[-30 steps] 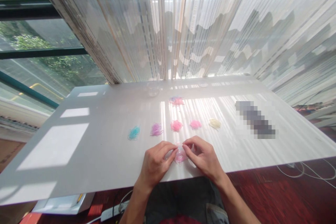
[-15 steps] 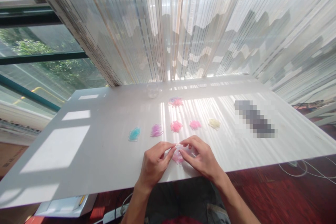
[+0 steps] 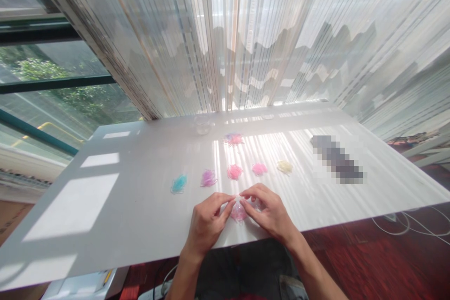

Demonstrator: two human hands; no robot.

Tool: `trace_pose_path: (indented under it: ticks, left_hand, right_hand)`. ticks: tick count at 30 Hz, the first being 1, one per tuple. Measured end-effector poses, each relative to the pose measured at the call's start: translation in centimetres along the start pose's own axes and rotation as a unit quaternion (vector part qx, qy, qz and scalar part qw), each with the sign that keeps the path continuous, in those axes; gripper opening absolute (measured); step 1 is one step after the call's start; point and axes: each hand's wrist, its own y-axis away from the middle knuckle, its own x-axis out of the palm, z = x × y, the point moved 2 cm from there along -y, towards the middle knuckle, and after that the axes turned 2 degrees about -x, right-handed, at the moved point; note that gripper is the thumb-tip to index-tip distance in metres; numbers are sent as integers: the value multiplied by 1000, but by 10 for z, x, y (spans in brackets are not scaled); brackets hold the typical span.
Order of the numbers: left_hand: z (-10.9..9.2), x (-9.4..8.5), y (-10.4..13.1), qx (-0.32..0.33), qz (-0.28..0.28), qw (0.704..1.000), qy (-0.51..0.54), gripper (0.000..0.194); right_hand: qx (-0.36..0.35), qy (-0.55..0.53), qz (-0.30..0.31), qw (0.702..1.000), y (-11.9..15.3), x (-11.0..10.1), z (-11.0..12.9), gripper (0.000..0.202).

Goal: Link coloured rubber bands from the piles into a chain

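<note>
Near the table's front edge, my left hand (image 3: 210,215) and my right hand (image 3: 267,208) meet almost fingertip to fingertip. Thumb and index finger of each hand are pinched together; what lies between the tips is too small to make out. Just beneath the fingers lies a pile of pink and purple thin loops (image 3: 239,214), like small elastic bands, partly covered by the thumbs. Something clear and shiny (image 3: 258,205) shows under my right palm. Beyond the hands runs a row of similar piles: teal (image 3: 179,183), purple (image 3: 208,178), coral (image 3: 234,171), pink (image 3: 259,168) and pale yellow (image 3: 284,167).
A mixed-colour pile (image 3: 234,139) lies behind the row on the white table (image 3: 140,215). Farther back stand a clear round container (image 3: 203,124) and a flat clear disc (image 3: 268,116). At the right is a blurred-out dark object (image 3: 338,159). Sheer curtains (image 3: 246,33) border the far edge.
The view has shifted slightly, so the table and piles sit a little lower and farther left. Both hands keep nearly the same pinched pose over the pink and purple loops.
</note>
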Motion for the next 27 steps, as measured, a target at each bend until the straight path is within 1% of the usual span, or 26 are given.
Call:
trace_pose_path:
  ticks: [6, 12, 18, 27]
  left_hand:
    - [0, 0, -2, -6, 6, 1000, -2, 12]
    - [5, 2, 0, -27, 7, 1000, -3, 11]
    - [5, 3, 0, -19, 3, 1000, 11, 8]
    - [6, 3, 0, -26, -2, 999, 24, 8]
  right_hand:
    - [11, 1, 3, 1000, -1, 0, 1, 9]
    - [19, -2, 0, 1000, 1, 0, -3, 10]
    - [15, -12, 10, 1000, 1, 0, -4, 9]
    - [14, -15, 10, 1000, 1, 1, -4, 9]
